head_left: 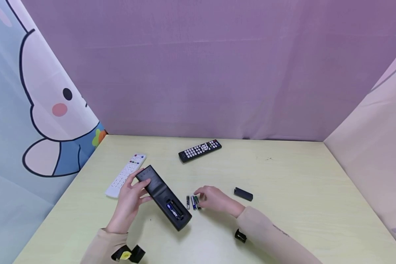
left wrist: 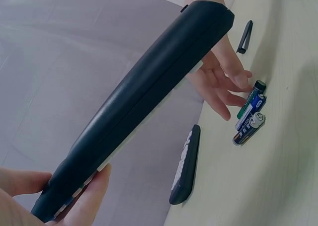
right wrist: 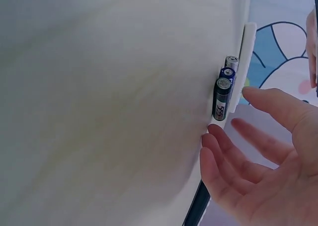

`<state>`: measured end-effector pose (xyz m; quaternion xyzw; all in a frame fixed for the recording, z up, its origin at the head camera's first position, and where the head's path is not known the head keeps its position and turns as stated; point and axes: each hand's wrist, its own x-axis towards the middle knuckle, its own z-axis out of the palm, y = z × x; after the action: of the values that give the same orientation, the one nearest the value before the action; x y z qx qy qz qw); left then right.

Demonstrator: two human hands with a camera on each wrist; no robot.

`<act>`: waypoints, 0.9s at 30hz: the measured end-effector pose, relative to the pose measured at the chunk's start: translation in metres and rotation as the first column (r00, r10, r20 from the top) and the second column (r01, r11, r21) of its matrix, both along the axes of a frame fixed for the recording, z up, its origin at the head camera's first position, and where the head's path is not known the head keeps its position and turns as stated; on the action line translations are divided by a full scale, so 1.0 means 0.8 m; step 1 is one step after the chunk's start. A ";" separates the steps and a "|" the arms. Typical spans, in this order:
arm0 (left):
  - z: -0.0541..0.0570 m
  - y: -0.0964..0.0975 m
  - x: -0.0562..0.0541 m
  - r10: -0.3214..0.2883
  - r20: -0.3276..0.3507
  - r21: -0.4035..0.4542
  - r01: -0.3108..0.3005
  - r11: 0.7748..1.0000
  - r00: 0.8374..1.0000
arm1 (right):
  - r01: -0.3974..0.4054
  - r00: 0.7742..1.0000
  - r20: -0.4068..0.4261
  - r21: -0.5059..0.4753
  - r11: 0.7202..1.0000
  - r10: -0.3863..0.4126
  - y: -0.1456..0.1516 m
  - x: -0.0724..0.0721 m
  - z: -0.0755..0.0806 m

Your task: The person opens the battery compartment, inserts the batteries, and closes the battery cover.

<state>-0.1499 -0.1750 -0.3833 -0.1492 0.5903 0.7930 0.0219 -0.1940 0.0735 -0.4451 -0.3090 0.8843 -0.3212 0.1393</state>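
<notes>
Tilted above the table is a black remote control (head_left: 156,190), its back turned up and its battery compartment uncovered. Inside the compartment lies a blue battery (head_left: 173,209). My left hand (head_left: 128,196) grips the remote's far end between thumb and fingers. Three loose batteries lie side by side: a dark one (left wrist: 248,129), a blue-and-white one (left wrist: 252,112) and a green-and-black one (right wrist: 221,99). Right beside them is my right hand (head_left: 214,199). In the right wrist view its thumb and fingers are spread apart, with nothing between them.
A black battery cover (head_left: 243,194) lies on the table right of the right hand. Behind the hands lies another black remote (head_left: 200,150) with white buttons. A white remote (head_left: 122,179) rests at the left, partly behind the left hand. A purple curtain (head_left: 198,73) hangs behind the table.
</notes>
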 end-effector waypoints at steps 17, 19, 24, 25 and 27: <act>0.000 0.001 -0.002 0.003 0.006 0.003 -0.003 1.000 1.000 | 0.101 0.991 0.091 0.023 0.995 -0.102 -0.012 -0.008 -0.006; 0.000 0.001 -0.002 0.001 0.001 0.003 -0.001 1.000 1.000 | 0.105 0.991 0.078 0.024 0.994 -0.106 -0.013 -0.008 -0.006; -0.002 0.001 -0.002 0.000 -0.003 0.011 0.000 1.000 1.000 | 0.119 0.991 0.052 0.038 0.992 -0.120 -0.015 -0.007 -0.007; -0.002 0.001 -0.002 0.000 -0.002 0.013 0.000 1.000 1.000 | 0.121 0.991 0.050 0.041 0.992 -0.123 -0.015 -0.007 -0.007; -0.003 0.000 -0.003 0.000 -0.003 0.018 0.001 1.000 1.000 | 0.127 0.991 0.047 0.046 0.991 -0.129 -0.015 -0.006 -0.006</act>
<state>-0.1519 -0.1747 -0.3856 -0.1475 0.5832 0.7985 0.0224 -0.1988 0.0613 -0.4500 -0.2404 0.9052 -0.3182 0.1467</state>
